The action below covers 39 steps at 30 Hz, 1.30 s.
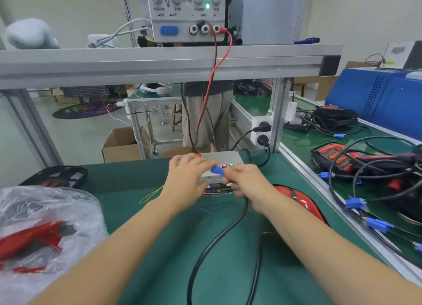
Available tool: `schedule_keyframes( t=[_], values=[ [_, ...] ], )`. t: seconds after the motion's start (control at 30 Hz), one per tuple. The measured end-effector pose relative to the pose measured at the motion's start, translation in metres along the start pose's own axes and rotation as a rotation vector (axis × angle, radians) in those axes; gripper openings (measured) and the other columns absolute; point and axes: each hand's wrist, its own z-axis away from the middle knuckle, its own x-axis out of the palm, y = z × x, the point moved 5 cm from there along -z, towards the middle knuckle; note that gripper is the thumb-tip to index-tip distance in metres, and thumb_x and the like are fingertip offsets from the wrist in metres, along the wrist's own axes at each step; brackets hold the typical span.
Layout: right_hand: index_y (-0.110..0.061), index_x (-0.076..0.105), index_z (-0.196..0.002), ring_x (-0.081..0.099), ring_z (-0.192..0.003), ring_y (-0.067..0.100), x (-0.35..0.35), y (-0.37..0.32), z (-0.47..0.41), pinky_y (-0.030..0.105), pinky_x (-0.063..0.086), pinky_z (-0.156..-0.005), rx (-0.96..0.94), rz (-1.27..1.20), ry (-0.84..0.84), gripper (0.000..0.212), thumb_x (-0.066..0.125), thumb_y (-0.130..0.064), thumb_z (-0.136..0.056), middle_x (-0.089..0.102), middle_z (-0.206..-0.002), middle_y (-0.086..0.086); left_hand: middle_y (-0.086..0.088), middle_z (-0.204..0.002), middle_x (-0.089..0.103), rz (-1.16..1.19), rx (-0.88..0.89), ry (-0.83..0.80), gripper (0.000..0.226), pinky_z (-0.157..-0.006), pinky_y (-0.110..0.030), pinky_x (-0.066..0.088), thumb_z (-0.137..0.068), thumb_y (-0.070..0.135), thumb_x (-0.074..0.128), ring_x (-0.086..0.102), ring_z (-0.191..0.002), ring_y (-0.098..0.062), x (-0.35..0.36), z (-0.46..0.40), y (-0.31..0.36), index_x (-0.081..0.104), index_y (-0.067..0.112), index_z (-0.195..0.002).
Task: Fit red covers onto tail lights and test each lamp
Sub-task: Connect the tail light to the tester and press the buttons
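Note:
A grey test box (225,159) with red, green and orange buttons sits at the far edge of the green mat (159,213). My left hand (187,179) rests on its front left part, fingers spread over it. My right hand (245,181) grips a blue connector (217,170) on a black cable (219,238) just in front of the box. A tail light with a red cover (299,202) lies to the right, partly hidden under my right forearm.
A clear plastic bag with red covers (43,234) lies at the left. A black tail light housing (59,175) sits behind it. Several tail lights with black cables and blue plugs (370,174) pile up on the right bench. A power supply (187,12) stands on the shelf above, red lead hanging down.

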Motion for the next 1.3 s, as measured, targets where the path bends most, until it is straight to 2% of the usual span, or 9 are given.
schedule_keyframes(
  t=[0.33, 0.53, 0.6, 0.67, 0.73, 0.87, 1.03, 1.2, 1.3],
  values=[
    [-0.018, 0.065, -0.082, 0.038, -0.035, 0.0, -0.001, -0.001, 0.002, 0.01, 0.027, -0.039, -0.215, 0.158, -0.032, 0.011, 0.063, -0.019, -0.093, 0.045, -0.039, -0.018, 0.0, -0.062, 0.058, -0.306, 0.343, 0.277, 0.009, -0.085, -0.037, 0.03, -0.08, 0.025, 0.074, 0.06, -0.066, -0.025, -0.01, -0.002, 0.02, 0.074, 0.021, -0.088],
    [-0.018, 0.067, -0.085, 0.047, -0.058, -0.001, 0.003, 0.002, -0.003, 0.013, 0.034, -0.054, -0.231, 0.272, 0.063, 0.01, 0.064, -0.024, -0.092, 0.055, -0.065, -0.012, 0.003, -0.094, 0.068, -0.301, 0.279, 0.164, 0.019, -0.099, -0.038, 0.02, -0.083, 0.025, 0.072, 0.062, -0.096, -0.02, -0.014, 0.001, 0.014, 0.072, 0.022, -0.101],
    [-0.013, 0.066, -0.091, 0.056, -0.075, 0.013, -0.004, 0.002, -0.007, 0.025, 0.042, -0.069, -0.213, 0.247, 0.191, 0.012, 0.06, -0.023, -0.093, 0.062, -0.081, -0.001, 0.009, -0.127, 0.053, -0.232, 0.143, 0.125, 0.039, -0.104, -0.037, 0.012, -0.089, 0.042, 0.057, 0.044, -0.123, -0.014, -0.017, 0.004, 0.011, 0.056, 0.03, -0.127],
    [-0.008, 0.063, -0.094, 0.058, -0.088, 0.023, -0.024, 0.002, -0.011, 0.033, 0.044, -0.077, -0.204, 0.19, 0.386, 0.014, 0.056, -0.02, -0.093, 0.064, -0.089, 0.006, 0.013, -0.122, 0.053, 0.027, 0.086, 0.123, 0.06, -0.1, -0.032, 0.015, -0.079, 0.066, 0.046, 0.042, -0.12, -0.01, -0.023, 0.017, 0.018, 0.054, 0.031, -0.126],
    [-0.008, 0.059, -0.096, 0.057, -0.081, 0.022, -0.04, 0.003, -0.013, 0.032, 0.042, -0.07, -0.204, 0.132, 0.498, 0.013, 0.052, -0.018, -0.093, 0.063, -0.082, 0.003, 0.019, -0.109, 0.053, 0.25, 0.14, -0.117, 0.072, -0.1, -0.029, 0.016, -0.067, 0.078, 0.043, 0.042, -0.112, -0.004, -0.016, 0.037, 0.033, 0.054, 0.036, -0.123],
    [-0.017, 0.055, -0.087, 0.042, -0.056, 0.011, -0.052, 0.005, -0.011, 0.026, 0.033, -0.054, -0.232, -0.014, 0.396, 0.009, 0.052, -0.016, -0.095, 0.055, -0.065, -0.004, 0.009, -0.121, 0.054, -0.117, 0.216, -0.208, 0.059, -0.102, -0.034, 0.023, -0.083, 0.051, 0.06, 0.044, -0.118, -0.015, 0.008, 0.053, 0.013, 0.047, 0.03, -0.136],
    [-0.024, 0.056, -0.085, 0.043, -0.051, 0.004, -0.047, 0.009, 0.018, 0.015, 0.039, -0.053, -0.405, 0.261, 0.207, 0.015, 0.059, -0.012, -0.094, 0.056, -0.065, -0.003, 0.001, -0.083, 0.067, -0.295, 0.247, -0.065, 0.047, -0.06, -0.029, 0.049, -0.053, 0.038, 0.091, 0.065, -0.073, -0.022, 0.006, 0.052, -0.007, 0.073, 0.018, -0.091],
    [-0.018, 0.058, -0.091, 0.044, -0.056, 0.008, -0.038, 0.006, 0.029, 0.023, 0.035, -0.058, -0.54, 0.564, 0.267, 0.003, 0.061, -0.018, -0.092, 0.055, -0.065, -0.008, 0.01, -0.086, 0.065, -0.158, -0.009, -0.091, 0.068, -0.066, -0.028, 0.046, -0.072, 0.083, 0.033, 0.064, -0.08, -0.017, 0.0, 0.056, 0.0, 0.062, 0.022, -0.079],
    [-0.016, 0.058, -0.097, 0.046, -0.061, 0.016, -0.036, 0.003, 0.029, 0.034, 0.037, -0.062, -0.555, 0.686, 0.3, 0.007, 0.059, -0.022, -0.094, 0.059, -0.07, -0.004, 0.005, -0.049, 0.049, -0.025, 0.018, 0.02, 0.052, -0.044, -0.023, 0.036, -0.068, 0.068, 0.048, 0.049, -0.047, -0.016, -0.022, 0.058, 0.025, 0.042, 0.02, -0.049]
  ],
)
